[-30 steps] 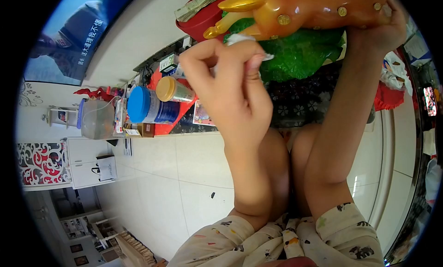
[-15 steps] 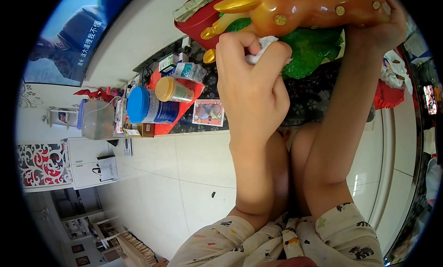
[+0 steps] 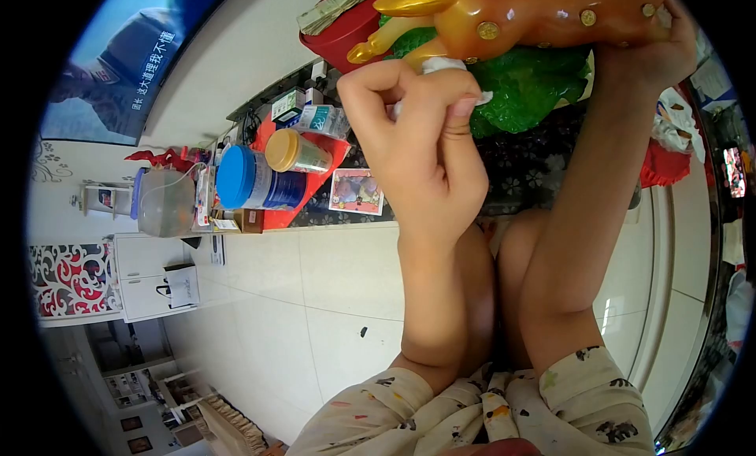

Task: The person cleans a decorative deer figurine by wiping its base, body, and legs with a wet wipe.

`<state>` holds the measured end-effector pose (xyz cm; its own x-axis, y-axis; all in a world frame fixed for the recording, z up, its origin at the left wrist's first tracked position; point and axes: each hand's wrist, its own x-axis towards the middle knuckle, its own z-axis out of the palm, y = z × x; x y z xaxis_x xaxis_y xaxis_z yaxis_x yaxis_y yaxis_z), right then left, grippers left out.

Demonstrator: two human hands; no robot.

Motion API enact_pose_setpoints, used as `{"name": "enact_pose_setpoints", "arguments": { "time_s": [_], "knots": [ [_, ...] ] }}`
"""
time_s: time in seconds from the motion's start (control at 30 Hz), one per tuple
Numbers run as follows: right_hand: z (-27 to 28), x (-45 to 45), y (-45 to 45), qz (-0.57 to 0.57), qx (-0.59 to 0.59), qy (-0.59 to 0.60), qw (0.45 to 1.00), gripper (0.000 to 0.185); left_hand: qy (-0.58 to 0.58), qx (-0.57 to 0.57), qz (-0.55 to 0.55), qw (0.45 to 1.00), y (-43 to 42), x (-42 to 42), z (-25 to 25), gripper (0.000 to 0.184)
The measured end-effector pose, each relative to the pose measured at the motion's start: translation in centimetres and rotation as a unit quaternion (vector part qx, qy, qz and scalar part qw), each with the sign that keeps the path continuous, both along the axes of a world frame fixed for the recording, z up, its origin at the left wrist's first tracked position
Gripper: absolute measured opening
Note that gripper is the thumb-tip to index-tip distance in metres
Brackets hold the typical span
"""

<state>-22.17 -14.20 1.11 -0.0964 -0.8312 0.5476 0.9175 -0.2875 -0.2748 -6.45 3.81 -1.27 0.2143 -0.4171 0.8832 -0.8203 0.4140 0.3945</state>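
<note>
The left hand [image 3: 429, 145] pinches white tissue [image 3: 442, 64] beside the orange figurine [image 3: 535, 19], toward the counter's [image 3: 512, 164] far edge; the right hand [image 3: 650, 62] touches its end, finger closure unclear. Banknotes [image 3: 339, 9] top the red tub [image 3: 348, 46]; the yellow-lidded jar [image 3: 299, 151] has indistinct contents.

the left hand [image 3: 429, 149] pinches a crumpled white wad [image 3: 442, 64] just beside a glossy orange-brown figurine [image 3: 543, 19] with gold coin-like studs; the right hand [image 3: 661, 58] holds one end. a shiny green ruffled piece [image 3: 535, 86] shows just beside it, over the black flower-patterned tabletop [image 3: 524, 176].
</note>
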Motion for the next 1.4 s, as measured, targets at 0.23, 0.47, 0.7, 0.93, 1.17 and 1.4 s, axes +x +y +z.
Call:
{"name": "enact_pose_setpoints", "arguments": {
  "time_s": [0.23,0.47,0.7,0.93,1.17,1.4],
  "knots": [
    [-0.1,0.0,0.0,0.011,-0.018,0.0,1.0,0.045,-0.047,0.034,-0.004,0.998,-0.6,-0.6,-0.7,0.007],
    [0.5,1.1,2.4,-0.062,-0.004,0.004,0.998,0.046,-0.114,0.033,-0.006,0.993,-0.6,0.0,-0.5,0.01],
    [0.5,1.1,2.4,-0.029,-0.031,-0.01,0.999,0.048,-0.053,0.095,-0.059,0.992,0.1,0.2,0.4,0.008],
    [-0.1,0.5,0.2,0.012,0.008,-0.019,1.0,0.048,0.038,0.005,-0.029,0.999,-0.1,-0.3,-0.3,0.012],
    [0.1,0.5,-0.1,-0.076,0.035,0.007,0.996,0.047,-0.075,0.024,0.0,0.997,-0.7,-0.3,-1.0,0.005],
    [0.6,1.2,2.6,-0.053,0.01,-0.009,0.998,0.046,-0.102,0.033,-0.01,0.994,-0.8,-0.1,-0.9,0.006]
  ]
}}
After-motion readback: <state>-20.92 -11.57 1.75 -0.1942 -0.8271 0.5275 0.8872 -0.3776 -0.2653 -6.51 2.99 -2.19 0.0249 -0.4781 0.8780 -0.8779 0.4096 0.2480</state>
